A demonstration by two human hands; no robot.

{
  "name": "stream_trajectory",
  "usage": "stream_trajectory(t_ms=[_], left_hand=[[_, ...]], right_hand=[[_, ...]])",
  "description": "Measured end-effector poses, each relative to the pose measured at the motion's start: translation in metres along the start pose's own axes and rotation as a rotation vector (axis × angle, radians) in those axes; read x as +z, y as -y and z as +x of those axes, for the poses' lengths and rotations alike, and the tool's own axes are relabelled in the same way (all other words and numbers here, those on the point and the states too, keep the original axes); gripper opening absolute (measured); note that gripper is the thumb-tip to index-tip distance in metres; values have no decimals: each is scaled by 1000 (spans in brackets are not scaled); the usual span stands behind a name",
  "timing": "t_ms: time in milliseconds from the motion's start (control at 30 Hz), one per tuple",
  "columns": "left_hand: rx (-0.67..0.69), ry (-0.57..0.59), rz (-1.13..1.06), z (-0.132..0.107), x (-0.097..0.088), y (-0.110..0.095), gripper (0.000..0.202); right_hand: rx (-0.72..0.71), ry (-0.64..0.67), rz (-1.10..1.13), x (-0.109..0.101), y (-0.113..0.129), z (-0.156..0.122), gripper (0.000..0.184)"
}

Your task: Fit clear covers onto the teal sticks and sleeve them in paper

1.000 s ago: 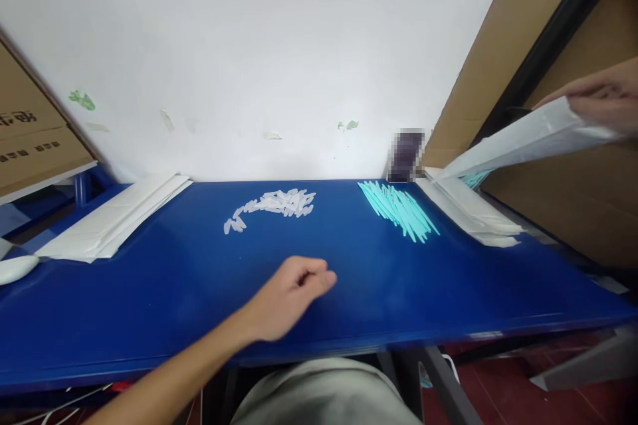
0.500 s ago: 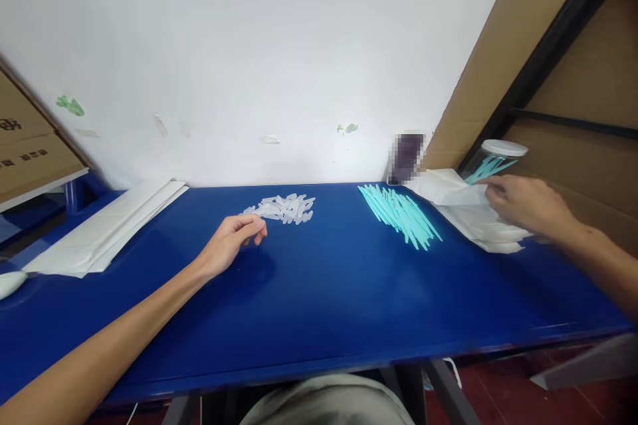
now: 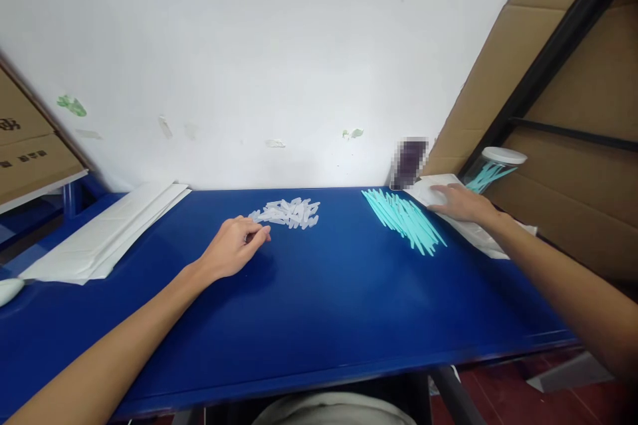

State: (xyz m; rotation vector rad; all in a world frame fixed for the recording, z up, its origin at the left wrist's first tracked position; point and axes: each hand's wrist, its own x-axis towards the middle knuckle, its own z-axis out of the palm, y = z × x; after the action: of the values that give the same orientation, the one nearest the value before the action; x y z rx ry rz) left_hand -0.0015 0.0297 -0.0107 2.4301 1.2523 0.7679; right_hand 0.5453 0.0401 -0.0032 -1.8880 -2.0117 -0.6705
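As I judge it, working here well means a light touch: I'd press the white packets (image 3: 481,239) under my right hand (image 3: 456,202) just enough to steady them, since they look thin and could crease or slide, and I'd mind the teal sticks (image 3: 405,222) lying just left of that hand. With my left hand (image 3: 236,246), I'd want to pinch single clear pieces (image 3: 294,213) rather than rake at them (they look light enough to scatter across the counter (image 3: 319,312)). My right hand is loosely spread, thumb apart from the fingers, seemingly resting on the packets, with no grip that I can see. My left is curled at the near-left edge of the clear pieces, thumb close to forefinger; whether one sits between them, I cannot tell
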Motion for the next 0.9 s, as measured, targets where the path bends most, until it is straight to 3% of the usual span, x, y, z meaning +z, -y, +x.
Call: stream_trajectory(t_ms=[100,200,367,533,767,900], left_hand=[[9,-20,28,-2,-7,3,40],[40,-26,98,-1,-10,9,38],[135,-35,177,1,-8,14,38],[88,-45,146,2,-6,10,45],[80,-71,83,3,-3,12,42],[146,-65,180,3,-1,18,40]], right_hand=[[92,130,-14,4,2,6,47],[178,203,-43,-5,-2,5,47],[303,263,-109,-10,4,7,52],[451,269,-187,-1,14,10,51],[375,343,-143,10,20,15,60],[344,282,-141,1,31,12,60]])
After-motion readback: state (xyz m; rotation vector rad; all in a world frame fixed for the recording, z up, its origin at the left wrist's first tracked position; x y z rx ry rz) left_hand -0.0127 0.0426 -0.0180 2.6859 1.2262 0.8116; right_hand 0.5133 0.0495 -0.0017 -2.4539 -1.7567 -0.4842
